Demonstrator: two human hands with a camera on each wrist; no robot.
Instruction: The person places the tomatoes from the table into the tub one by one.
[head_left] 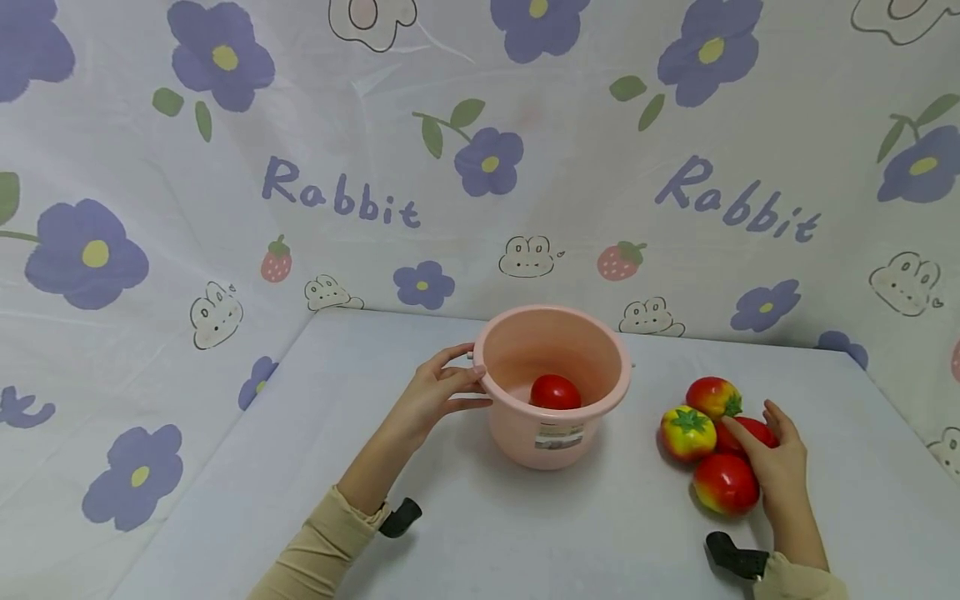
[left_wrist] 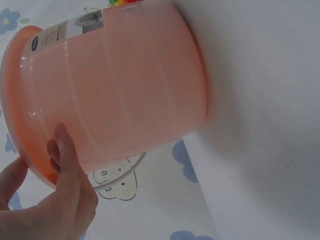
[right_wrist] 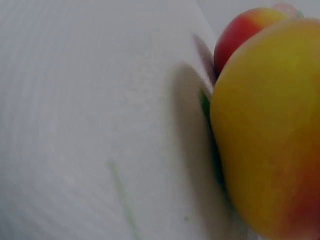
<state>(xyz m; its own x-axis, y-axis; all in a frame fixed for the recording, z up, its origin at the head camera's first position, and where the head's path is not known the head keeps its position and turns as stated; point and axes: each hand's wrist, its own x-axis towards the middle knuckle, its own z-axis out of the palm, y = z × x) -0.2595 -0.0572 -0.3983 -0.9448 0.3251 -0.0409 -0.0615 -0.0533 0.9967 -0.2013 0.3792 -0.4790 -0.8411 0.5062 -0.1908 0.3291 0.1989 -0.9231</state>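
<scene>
A pink plastic bucket (head_left: 551, 433) stands upright on the table with one red fruit (head_left: 556, 392) inside. My left hand (head_left: 427, 396) holds the bucket's left rim; in the left wrist view the thumb lies at the rim and the fingers reach along the outer wall. To the right of the bucket, my right hand (head_left: 783, 462) grips a red tomato-like fruit (head_left: 752, 433), thumb on one side and fingers on the other. Touching or close around it are a yellow-red fruit (head_left: 687, 433) with a green leafy top, another red-yellow one (head_left: 712, 396) behind, and a red one (head_left: 726, 485) in front.
A white-covered table (head_left: 600, 542) carries everything. Behind it hangs a cloth (head_left: 570, 108) printed with flowers and rabbits. A yellow-orange fruit (right_wrist: 270, 125) fills the right side of the right wrist view. The bucket's thin handle (left_wrist: 122, 175) hangs at its side.
</scene>
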